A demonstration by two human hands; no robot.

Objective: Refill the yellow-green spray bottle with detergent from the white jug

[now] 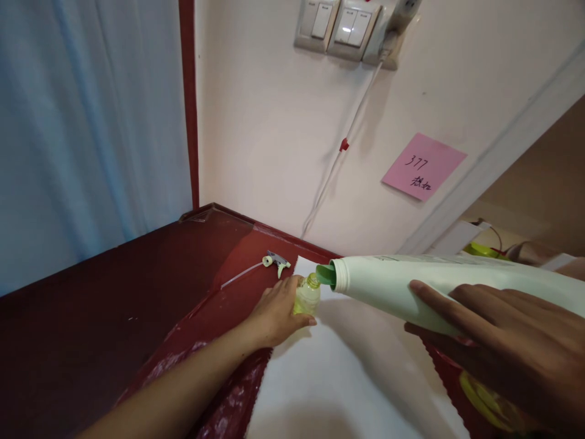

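My left hand (pixel 278 311) is wrapped round a small clear yellowish spray bottle (pixel 308 297) with its mouth uncovered, over a white sheet (pixel 347 378). From the right, my right hand (pixel 498 341) grips a large pale green jug (pixel 388 283), tipped nearly level. The jug's green spout (pixel 325 274) sits right at the small bottle's mouth; whether liquid is flowing I cannot make out. A trigger spray head (pixel 276 262) with a long thin tube lies on the dark red table beyond my left hand.
The dark red table (pixel 183 262) meets a white wall with switches (pixel 351 27) and a plugged-in white cable (pixel 324 183). A pink note (pixel 424 166) is stuck there. A blue curtain (pixel 91 122) hangs at left. A yellow-rimmed item (pixel 489 402) is partly hidden under my right hand.
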